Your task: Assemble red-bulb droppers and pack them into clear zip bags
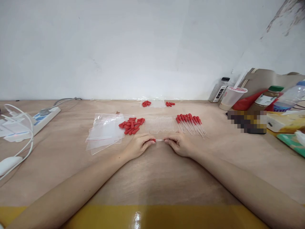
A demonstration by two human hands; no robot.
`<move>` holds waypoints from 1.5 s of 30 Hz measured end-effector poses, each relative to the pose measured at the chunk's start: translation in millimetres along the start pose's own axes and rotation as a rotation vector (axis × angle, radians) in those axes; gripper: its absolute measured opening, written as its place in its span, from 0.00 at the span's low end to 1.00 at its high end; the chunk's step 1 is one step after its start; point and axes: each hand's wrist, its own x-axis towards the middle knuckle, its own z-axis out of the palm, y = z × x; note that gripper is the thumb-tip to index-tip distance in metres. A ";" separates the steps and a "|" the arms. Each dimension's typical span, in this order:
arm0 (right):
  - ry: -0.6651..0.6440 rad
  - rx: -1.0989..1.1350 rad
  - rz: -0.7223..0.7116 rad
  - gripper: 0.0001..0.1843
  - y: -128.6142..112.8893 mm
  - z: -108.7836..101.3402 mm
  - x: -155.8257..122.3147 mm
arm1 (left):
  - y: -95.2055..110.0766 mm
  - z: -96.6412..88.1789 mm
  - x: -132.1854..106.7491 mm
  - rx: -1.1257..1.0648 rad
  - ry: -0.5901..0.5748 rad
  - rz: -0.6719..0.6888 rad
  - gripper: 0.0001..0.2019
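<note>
One glossy yellow strip (114, 216) runs along the near edge of the brown, faintly grained tabletop (162, 178) beneath my forearms (83, 179); at the far side rises a white wall (107, 47), stained dark at upper right. The view cuts off a rounded white plastic object (9, 164) at left and, farther back at right, a clear plastic bottle with a blue cap (289, 97); a dark object (247, 122) is masked by mosaic squares. My left hand (143, 144) is pinched closed on a small red bulb (154, 140), only its end showing; my right hand (177, 143), pinched likewise, grips the thin clear tube (160, 140) that spans the gap between them. Whether the tube has entered the bulb, I cannot tell. Just beyond my left hand lies a heap of loose red bulbs (131, 126), with a row of clear tubes (159, 124) beside it; beyond my right hand, a group of red-topped clear droppers (189, 119).
</note>
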 end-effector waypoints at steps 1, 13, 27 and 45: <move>-0.010 -0.027 -0.006 0.13 0.4 -0.7 0.2 | 0.6 0.0 -0.5 0.000 -0.015 0.009 0.08; 0.078 -0.263 -0.098 0.14 -10.1 5.5 -1.3 | -5.7 3.2 -2.6 0.080 -0.042 0.077 0.08; 0.043 -0.384 -0.095 0.13 -17.0 -3.8 8.7 | -16.1 -2.2 4.0 0.150 0.024 0.087 0.12; 0.286 -0.439 0.950 0.16 75.0 -46.3 9.6 | -51.8 -10.7 7.5 0.669 0.289 -0.252 0.08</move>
